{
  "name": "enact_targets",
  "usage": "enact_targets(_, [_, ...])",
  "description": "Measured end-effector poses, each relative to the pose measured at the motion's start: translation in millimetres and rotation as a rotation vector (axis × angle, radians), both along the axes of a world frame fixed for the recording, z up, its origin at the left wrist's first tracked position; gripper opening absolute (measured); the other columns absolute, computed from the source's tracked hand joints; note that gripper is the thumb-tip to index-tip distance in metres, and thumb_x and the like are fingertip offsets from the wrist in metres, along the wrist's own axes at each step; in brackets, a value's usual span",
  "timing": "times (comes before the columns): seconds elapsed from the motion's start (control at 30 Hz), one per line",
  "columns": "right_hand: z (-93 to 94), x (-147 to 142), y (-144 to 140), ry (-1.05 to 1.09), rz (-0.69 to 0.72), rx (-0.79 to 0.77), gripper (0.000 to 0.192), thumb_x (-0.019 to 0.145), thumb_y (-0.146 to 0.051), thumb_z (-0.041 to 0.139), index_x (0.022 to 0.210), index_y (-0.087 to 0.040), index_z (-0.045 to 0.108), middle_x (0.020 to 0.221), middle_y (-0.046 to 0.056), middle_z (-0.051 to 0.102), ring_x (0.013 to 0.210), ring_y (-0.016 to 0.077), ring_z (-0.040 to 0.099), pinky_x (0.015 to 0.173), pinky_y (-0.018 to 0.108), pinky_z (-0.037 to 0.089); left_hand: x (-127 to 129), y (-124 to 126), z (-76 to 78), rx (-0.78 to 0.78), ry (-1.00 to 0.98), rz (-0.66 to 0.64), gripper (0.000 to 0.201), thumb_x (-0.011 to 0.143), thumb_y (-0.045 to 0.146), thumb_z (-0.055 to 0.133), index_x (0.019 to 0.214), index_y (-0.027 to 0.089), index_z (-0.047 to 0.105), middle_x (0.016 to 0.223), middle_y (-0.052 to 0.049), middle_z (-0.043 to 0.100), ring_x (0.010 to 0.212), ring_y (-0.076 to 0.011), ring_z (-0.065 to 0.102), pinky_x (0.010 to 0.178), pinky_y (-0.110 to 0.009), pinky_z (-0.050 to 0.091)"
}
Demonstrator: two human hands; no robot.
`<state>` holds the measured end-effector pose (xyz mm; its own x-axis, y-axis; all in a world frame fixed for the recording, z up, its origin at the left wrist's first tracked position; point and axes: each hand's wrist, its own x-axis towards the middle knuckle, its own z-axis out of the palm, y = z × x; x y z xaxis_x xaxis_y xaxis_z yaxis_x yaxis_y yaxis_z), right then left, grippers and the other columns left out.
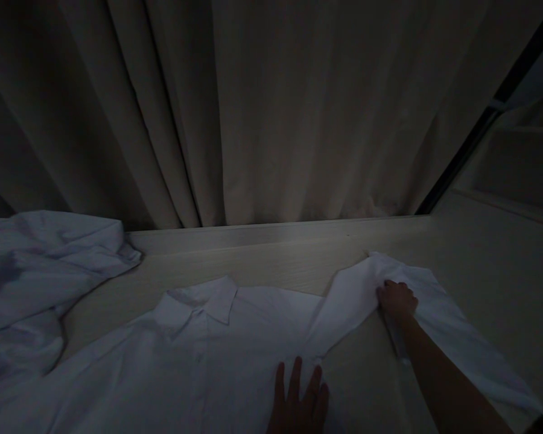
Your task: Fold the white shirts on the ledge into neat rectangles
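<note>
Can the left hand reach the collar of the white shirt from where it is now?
Probably yes. The left hand lies flat on the white shirt, and only smooth cloth lies between it and the collar. The right hand is busy at the sleeve, off to the side.

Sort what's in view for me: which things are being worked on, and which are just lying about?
In hand: white shirt, left hand flat on it, right hand gripping its sleeve.
Lying about: crumpled white cloth, curtain, wooden surface.
</note>
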<state>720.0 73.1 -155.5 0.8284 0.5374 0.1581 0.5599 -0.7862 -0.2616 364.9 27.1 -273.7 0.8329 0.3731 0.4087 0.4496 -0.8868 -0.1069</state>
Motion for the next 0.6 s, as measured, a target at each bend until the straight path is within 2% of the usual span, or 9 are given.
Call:
enact_targets(0.07, [9.9, -2, 11, 0.041, 0.007, 0.120, 0.040, 0.076, -0.034, 0.044, 0.105, -0.015, 0.064, 0.106, 0.020, 0.061, 0.100, 0.0341, 0.057, 0.083, 0.048, 0.043, -1, -1, 1.7, -0.015, 0.005, 0.006, 0.040, 0.088, 0.027, 0.038, 0.127, 0.033, 0.046, 0.141, 0.000, 0.046, 0.124, -0.0340, 0.048, 0.113, -0.071, 0.000])
enact_targets(0.13, [27.1, -5, 27, 0.085, 0.036, 0.266, 0.040, 0.077, -0.034, 0.041, 0.104, -0.014, 0.063, 0.098, 0.017, 0.064, 0.094, 0.0298, 0.059, 0.082, 0.043, 0.044, -1, -3, 6.1, -0.054, 0.024, 0.009, 0.041, 0.088, 0.028, 0.038, 0.128, 0.032, 0.044, 0.143, 0.000, 0.044, 0.123, -0.0361, 0.048, 0.110, -0.073, 0.015])
enact_targets(0.2, [51.1, -11, 47, 0.125, 0.071, 0.431, 0.041, 0.077, -0.035, 0.041, 0.104, -0.011, 0.060, 0.093, 0.016, 0.065, 0.088, 0.0261, 0.060, 0.078, 0.038, 0.046, 0, -3, 12.5, -0.128, 0.059, 0.006, 0.042, 0.088, 0.028, 0.036, 0.130, 0.032, 0.042, 0.143, -0.001, 0.044, 0.122, -0.0382, 0.049, 0.101, -0.073, 0.034])
enact_targets(0.27, [80.0, -25, 67, 0.167, 0.112, 0.597, 0.042, 0.076, -0.035, 0.041, 0.105, -0.010, 0.055, 0.091, 0.014, 0.063, 0.082, 0.0229, 0.059, 0.072, 0.034, 0.047, 1, -3, 20.3, -0.224, 0.094, 0.006, 0.044, 0.089, 0.026, 0.034, 0.132, 0.032, 0.040, 0.144, -0.002, 0.043, 0.124, -0.0391, 0.047, 0.093, -0.070, 0.043])
enact_targets(0.33, [111.4, -49, 86, 0.217, 0.184, 0.745, 0.039, 0.075, -0.035, 0.042, 0.104, -0.011, 0.052, 0.087, 0.011, 0.062, 0.074, 0.0192, 0.058, 0.065, 0.031, 0.047, 1, -3, 29.9, -0.318, 0.119, 0.003, 0.046, 0.089, 0.024, 0.032, 0.134, 0.033, 0.037, 0.145, -0.001, 0.040, 0.127, -0.0391, 0.043, 0.094, -0.070, 0.043])
enact_targets(0.43, [158.0, -100, 105, 0.280, 0.343, 0.917, 0.031, 0.072, -0.036, 0.048, 0.096, -0.016, 0.049, 0.077, 0.002, 0.057, 0.066, 0.0143, 0.055, 0.060, 0.027, 0.045, -3, -3, 48.4, -0.442, 0.143, -0.005, 0.047, 0.089, 0.028, 0.031, 0.136, 0.033, 0.033, 0.148, -0.001, 0.034, 0.132, -0.0409, 0.035, 0.099, -0.073, 0.036])
enact_targets(0.53, [198.0, -165, 107, 0.313, 0.505, 1.035, 0.025, 0.069, -0.036, 0.055, 0.087, -0.022, 0.046, 0.069, -0.006, 0.051, 0.062, 0.0111, 0.051, 0.059, 0.023, 0.042, -10, -4, 65.6, -0.544, 0.159, -0.027, 0.059, 0.085, 0.046, 0.038, 0.140, 0.029, 0.025, 0.151, -0.005, 0.027, 0.136, -0.0447, 0.024, 0.102, -0.077, 0.027])
enact_targets(0.6, [216.1, -212, 98, 0.387, 0.699, 1.148, 0.021, 0.068, -0.033, 0.058, 0.081, -0.023, 0.044, 0.067, -0.008, 0.047, 0.059, 0.0095, 0.048, 0.057, 0.022, 0.039, -14, -6, 69.6, -0.568, 0.146, -0.058, 0.073, 0.080, 0.060, 0.040, 0.142, 0.027, 0.018, 0.153, -0.006, 0.022, 0.137, -0.0458, 0.018, 0.103, -0.079, 0.022])
